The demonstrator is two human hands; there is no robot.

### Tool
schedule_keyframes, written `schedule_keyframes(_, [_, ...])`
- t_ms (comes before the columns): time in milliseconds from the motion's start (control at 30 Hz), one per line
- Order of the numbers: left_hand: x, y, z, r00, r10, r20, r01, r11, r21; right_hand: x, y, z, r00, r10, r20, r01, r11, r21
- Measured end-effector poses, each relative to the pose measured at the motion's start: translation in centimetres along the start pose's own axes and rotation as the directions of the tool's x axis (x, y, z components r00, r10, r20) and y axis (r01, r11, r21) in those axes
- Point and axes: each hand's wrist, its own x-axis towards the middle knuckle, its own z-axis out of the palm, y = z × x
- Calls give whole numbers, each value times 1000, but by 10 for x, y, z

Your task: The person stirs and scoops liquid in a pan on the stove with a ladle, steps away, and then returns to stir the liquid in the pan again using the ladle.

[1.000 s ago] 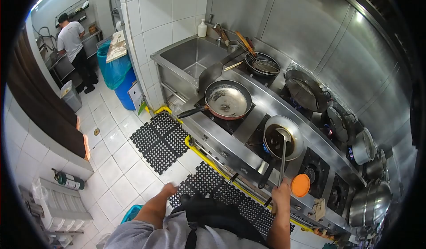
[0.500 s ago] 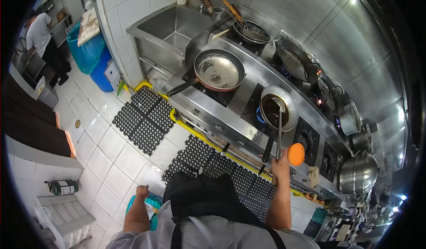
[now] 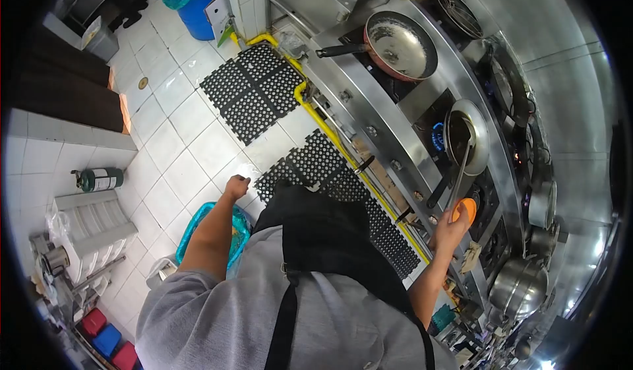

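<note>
My right hand (image 3: 450, 230) is closed around the handle end of a metal ladle (image 3: 463, 165). Its head dips into dark liquid in a round steel pan (image 3: 483, 139) on the stove. Close beside my right fingers is an orange bowl or lid (image 3: 467, 210), partly covered by the hand; I cannot tell whether they touch it. My left hand (image 3: 238, 186) hangs loosely curled over the floor, with nothing visible in it. Below it stands a bin with a teal liner (image 3: 193, 230), partly hidden by my forearm.
Blue flame (image 3: 437, 136) burns beside the steel pan. A large frying pan (image 3: 402, 45) sits farther along the stove (image 3: 369, 96). Yellow pipe (image 3: 323, 114) runs along the stove's front, above black rubber mats (image 3: 254, 93). Large steel pots (image 3: 519, 284) stand at right.
The view has tilted and swung, so the stove sits farther right. My right hand has come closer to the orange item. More of the teal-lined bin shows below my left hand.
</note>
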Motion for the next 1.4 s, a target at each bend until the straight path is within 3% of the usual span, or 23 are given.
schedule_keyframes(33, [-8,-1,-5,997,-80,5,80,996,-26,-5,-9,-4,962,-207,-178,184,973,-138])
schedule_keyframes(100, [-20,-1,-15,979,-205,20,205,979,-10,-16,-43,-3,906,-278,-320,291,957,-6])
schedule_keyframes(167, [-22,-17,-19,973,-227,48,226,974,33,-41,-76,8,929,-213,-303,322,869,375])
schedule_keyframes(233, [-29,-20,-14,969,-240,58,239,971,25,-71,-99,18,956,-288,-64,275,792,546])
schedule_keyframes(267, [-31,-21,-14,965,-257,58,257,966,3,-85,-106,22,925,-357,131,230,799,555])
schedule_keyframes(300, [-32,-22,-12,965,-253,62,253,967,17,-101,-102,32,930,-344,130,219,804,553])
schedule_keyframes(367, [-31,-22,0,975,-201,92,202,979,-1,-126,-85,57,863,-411,293,13,599,801])
schedule_keyframes(467, [-45,-1,14,976,-168,141,175,984,-39,-130,-66,45,854,-452,257,114,645,756])
schedule_keyframes(533, [-40,8,26,977,-104,187,113,993,-39,-141,-59,39,868,-405,286,30,619,785])
schedule_keyframes(633, [-37,12,40,964,-147,221,170,981,-90,-147,-54,27,891,-339,301,-41,600,799])
schedule_keyframes(700, [-33,19,43,950,-168,263,180,983,-22,-149,-51,19,748,-367,553,-208,661,721])
schedule_keyframes(733, [-32,21,45,944,-156,289,161,987,8,-151,-56,9,747,-277,604,-323,644,694])
schedule_keyframes(767, [-31,24,46,942,-168,291,165,986,36,-154,-49,6,766,-239,597,-337,642,689])
schedule_keyframes(833, [-28,27,48,939,-186,288,173,982,72,-163,-30,4,664,-251,705,-355,723,592])
schedule_keyframes(900, [-26,35,49,932,-215,292,191,975,109,-176,-12,3,672,-233,703,-349,738,577])
schedule_keyframes(967, [-22,44,48,925,-229,302,205,973,110,-180,2,-1,599,-194,777,-367,796,481])
schedule_keyframes(1100, [-35,83,58,942,-193,274,159,977,140,-189,37,3,663,-196,723,-366,758,540])
schedule_keyframes(1233, [-52,113,86,954,-139,264,86,976,202,-190,92,2,645,-218,733,-379,741,554])
schedule_keyframes(1400, [-59,111,162,932,-192,307,138,972,188,-187,178,-23,598,-188,779,-455,721,523])
